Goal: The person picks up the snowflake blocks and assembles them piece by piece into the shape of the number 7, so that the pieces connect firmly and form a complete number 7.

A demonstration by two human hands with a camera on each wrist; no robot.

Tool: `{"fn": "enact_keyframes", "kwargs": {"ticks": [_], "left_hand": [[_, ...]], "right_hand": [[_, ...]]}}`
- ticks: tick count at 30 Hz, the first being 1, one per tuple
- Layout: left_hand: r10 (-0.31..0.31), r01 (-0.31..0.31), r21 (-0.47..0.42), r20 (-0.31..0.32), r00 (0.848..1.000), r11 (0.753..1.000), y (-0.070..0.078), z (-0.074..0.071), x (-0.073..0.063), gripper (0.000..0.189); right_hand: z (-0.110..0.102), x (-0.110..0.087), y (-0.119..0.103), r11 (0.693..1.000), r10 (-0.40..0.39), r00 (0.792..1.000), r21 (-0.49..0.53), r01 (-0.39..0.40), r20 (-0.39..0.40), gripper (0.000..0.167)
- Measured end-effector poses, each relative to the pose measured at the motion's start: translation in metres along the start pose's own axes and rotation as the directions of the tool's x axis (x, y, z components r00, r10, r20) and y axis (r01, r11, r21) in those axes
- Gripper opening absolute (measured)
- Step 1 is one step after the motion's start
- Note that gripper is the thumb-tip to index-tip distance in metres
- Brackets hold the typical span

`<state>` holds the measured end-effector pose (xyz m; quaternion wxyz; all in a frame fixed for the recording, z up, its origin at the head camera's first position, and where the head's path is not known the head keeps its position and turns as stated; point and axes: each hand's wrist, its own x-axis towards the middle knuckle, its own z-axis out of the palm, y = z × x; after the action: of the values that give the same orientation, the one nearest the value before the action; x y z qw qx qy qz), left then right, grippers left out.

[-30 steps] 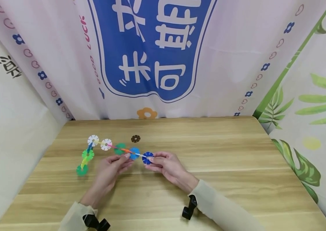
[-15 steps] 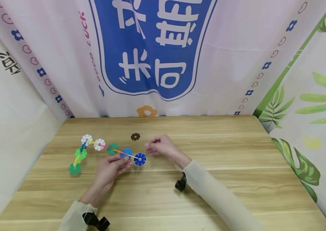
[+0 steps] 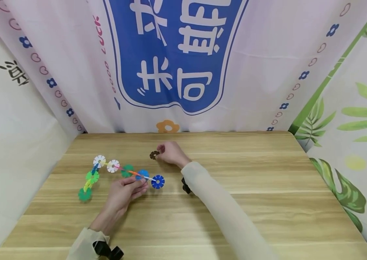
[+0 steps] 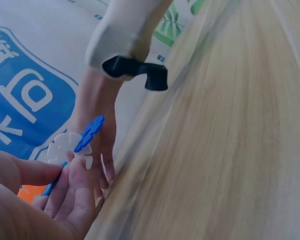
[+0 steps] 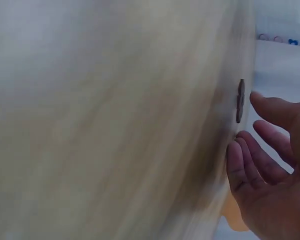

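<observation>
A chain of slotted snowflake discs hangs from my left hand [image 3: 126, 191], whose thumb and fingers pinch the light blue disc [image 3: 143, 173]. Beyond that grip, a white disc [image 4: 61, 145] seen in the left wrist view joins a dark blue disc [image 4: 90, 134] at the chain's right end. Leftward run a green disc [image 3: 127, 170], white discs [image 3: 113, 166] and, bending toward the front, a bright green disc [image 3: 92, 177] and a green end disc [image 3: 85, 194]. At a loose brown disc [image 3: 154, 155] on the table is my right hand [image 3: 171, 153], its thumb and fingers apart around it in the right wrist view.
The wooden table [image 3: 251, 202] reaches back to a printed curtain [image 3: 251, 72]. Leaf-patterned cloth [image 3: 342, 180] borders its right side. Black wrist cameras sit on both sleeves, the left one [image 3: 107, 250] close over the table's front.
My right hand has let go of the dark blue disc and moved back and left to the brown disc. The left hand keeps its pinch, and the chain has shifted slightly left.
</observation>
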<state>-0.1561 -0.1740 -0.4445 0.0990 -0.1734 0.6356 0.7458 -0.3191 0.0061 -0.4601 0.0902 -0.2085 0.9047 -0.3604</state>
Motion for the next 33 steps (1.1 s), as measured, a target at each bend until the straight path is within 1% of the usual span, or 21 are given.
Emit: {"fn": "enact_keyframes", "kwargs": {"ticks": [2, 4, 8, 10, 12, 15, 18, 20, 22, 24, 26, 28, 31, 33], "left_hand": [[-0.002, 0.002, 0.011, -0.002, 1.000, 1.000, 0.000, 0.000, 0.000, 0.030], [-0.001, 0.001, 0.023, -0.003, 1.000, 1.000, -0.001, 0.000, 0.000, 0.032], [-0.009, 0.009, 0.031, -0.008, 1.000, 0.999, -0.001, 0.002, 0.001, 0.033], [-0.013, 0.013, 0.021, -0.015, 1.000, 1.000, 0.000, 0.003, 0.003, 0.034], [-0.015, 0.015, 0.016, -0.021, 1.000, 1.000, 0.001, 0.004, 0.004, 0.036], [-0.007, 0.008, 0.029, -0.026, 1.000, 1.000, 0.001, 0.005, 0.006, 0.036], [-0.006, 0.007, 0.052, -0.024, 1.000, 0.999, 0.001, 0.006, 0.005, 0.034], [-0.009, 0.010, 0.052, -0.020, 1.000, 0.999, 0.000, 0.007, 0.006, 0.032], [-0.013, 0.014, 0.047, -0.015, 1.000, 0.999, 0.000, 0.008, 0.006, 0.031], [-0.013, 0.013, 0.046, -0.009, 1.000, 0.999, -0.001, 0.009, 0.007, 0.031], [-0.009, 0.009, 0.047, 0.000, 1.000, 0.999, -0.002, 0.010, 0.009, 0.033], [-0.005, 0.004, 0.047, 0.013, 1.000, 0.999, -0.002, 0.011, 0.010, 0.034], [-0.005, 0.005, 0.034, 0.029, 1.000, 0.999, 0.000, 0.014, 0.012, 0.037], [-0.008, 0.007, 0.029, 0.040, 0.999, 1.000, 0.001, 0.016, 0.014, 0.039]], "right_hand": [[0.002, 0.003, -0.002, 0.999, 0.009, 1.000, -0.033, -0.008, 0.001, 0.044], [0.003, 0.006, -0.005, 0.996, 0.010, 1.000, -0.087, -0.009, 0.011, 0.045], [0.005, 0.009, -0.010, 0.980, 0.002, 0.999, -0.201, 0.005, 0.032, 0.037], [0.005, 0.009, -0.011, 0.981, 0.011, 0.999, -0.192, -0.003, 0.039, 0.029], [0.003, 0.007, -0.009, 0.990, 0.030, 0.998, -0.136, -0.024, 0.046, 0.024], [-0.005, 0.000, -0.003, 0.997, 0.073, 0.996, -0.036, -0.072, 0.048, 0.025], [-0.013, -0.013, 0.002, 0.991, 0.111, 0.993, 0.065, -0.114, 0.043, 0.026], [-0.019, -0.025, 0.005, 0.982, 0.124, 0.991, 0.136, -0.129, 0.045, 0.021], [-0.024, -0.038, 0.006, 0.969, 0.123, 0.991, 0.212, -0.130, 0.046, 0.016], [-0.028, -0.052, 0.007, 0.961, 0.109, 0.993, 0.251, -0.116, 0.043, 0.013], [-0.031, -0.066, 0.007, 0.961, 0.095, 0.995, 0.256, -0.101, 0.035, 0.014], [-0.034, -0.081, 0.008, 0.970, 0.071, 0.997, 0.231, -0.071, 0.007, 0.013], [-0.036, -0.102, 0.010, 0.976, 0.051, 0.998, 0.213, -0.040, -0.045, 0.008], [-0.037, -0.116, 0.013, 0.976, 0.039, 0.995, 0.218, -0.019, -0.090, 0.007]]}}
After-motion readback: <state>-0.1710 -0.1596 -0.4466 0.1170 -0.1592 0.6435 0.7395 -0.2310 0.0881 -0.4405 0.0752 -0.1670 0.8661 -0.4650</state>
